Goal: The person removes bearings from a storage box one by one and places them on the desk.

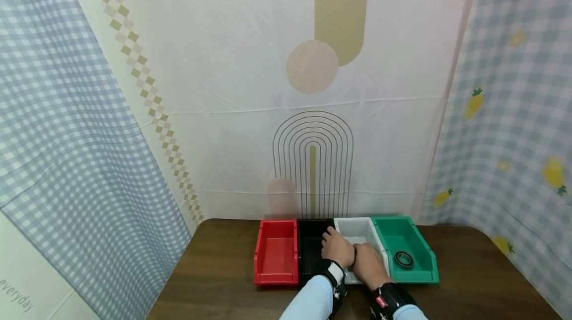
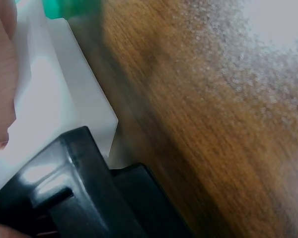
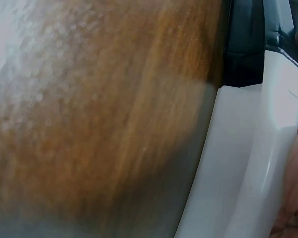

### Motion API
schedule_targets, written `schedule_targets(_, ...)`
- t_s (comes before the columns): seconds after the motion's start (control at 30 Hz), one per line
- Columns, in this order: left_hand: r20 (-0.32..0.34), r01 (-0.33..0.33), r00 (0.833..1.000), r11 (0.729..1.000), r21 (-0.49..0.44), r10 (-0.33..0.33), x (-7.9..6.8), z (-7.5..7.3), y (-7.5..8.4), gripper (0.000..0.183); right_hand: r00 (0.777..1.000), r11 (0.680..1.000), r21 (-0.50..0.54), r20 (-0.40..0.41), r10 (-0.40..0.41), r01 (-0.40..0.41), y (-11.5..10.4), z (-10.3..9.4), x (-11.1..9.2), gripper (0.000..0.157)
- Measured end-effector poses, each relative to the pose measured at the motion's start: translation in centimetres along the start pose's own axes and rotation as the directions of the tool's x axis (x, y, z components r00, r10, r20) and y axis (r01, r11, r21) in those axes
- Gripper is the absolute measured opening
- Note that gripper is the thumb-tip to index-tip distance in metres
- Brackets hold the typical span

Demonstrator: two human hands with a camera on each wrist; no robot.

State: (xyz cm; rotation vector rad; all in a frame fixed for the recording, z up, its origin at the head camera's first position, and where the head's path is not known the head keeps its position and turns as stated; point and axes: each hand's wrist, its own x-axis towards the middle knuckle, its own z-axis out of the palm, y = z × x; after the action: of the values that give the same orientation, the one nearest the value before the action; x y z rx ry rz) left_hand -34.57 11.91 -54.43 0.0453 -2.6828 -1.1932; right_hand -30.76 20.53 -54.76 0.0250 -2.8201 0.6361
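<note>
In the head view my left hand (image 1: 338, 250) reaches over the wall between the black bin (image 1: 308, 255) and the white bin (image 1: 353, 225). Its fingertips are hidden, so what they hold does not show. My right hand (image 1: 370, 264) is lower in the white bin, close beside the left, with its fingers pointing down out of sight. Skin shows inside the white bin (image 2: 84, 84) at the left edge of the left wrist view. The right wrist view has part of a hand (image 3: 294, 183) behind the white bin's front wall.
A red bin (image 1: 275, 255) stands at the left end of the row. At the right end, a green bin (image 1: 422, 270) contains a dark ring-shaped bearing (image 1: 397, 261). The bins sit on a brown wooden table (image 1: 223, 270), with patterned cloth (image 1: 232, 161) hanging behind and at both sides.
</note>
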Motion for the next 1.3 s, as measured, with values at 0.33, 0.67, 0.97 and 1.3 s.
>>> schedule_targets(0.33,-0.009,0.014,1.0,1.0,0.004,-0.014,0.0,0.2,0.1,0.048,1.0,1.0,-0.029,0.005,-0.011,0.011,0.0,-0.2,-0.1,0.019)
schedule_targets(0.67,-0.013,0.014,1.0,1.0,-0.017,-0.014,-0.3,-0.1,0.1,0.047,0.999,0.998,-0.052,0.034,-0.014,0.016,-0.1,-0.8,-0.5,0.021)
schedule_targets(0.97,-0.006,-0.003,1.0,0.999,-0.035,0.003,-0.4,-0.3,0.1,0.045,0.998,0.999,-0.049,0.059,-0.002,0.005,-0.5,-2.1,-2.1,0.041)
schedule_targets(1.3,0.028,0.012,1.0,1.0,-0.024,-0.011,0.0,-0.3,0.1,0.048,0.996,0.999,0.023,0.082,0.023,-0.025,-1.2,-5.0,-5.4,0.045)
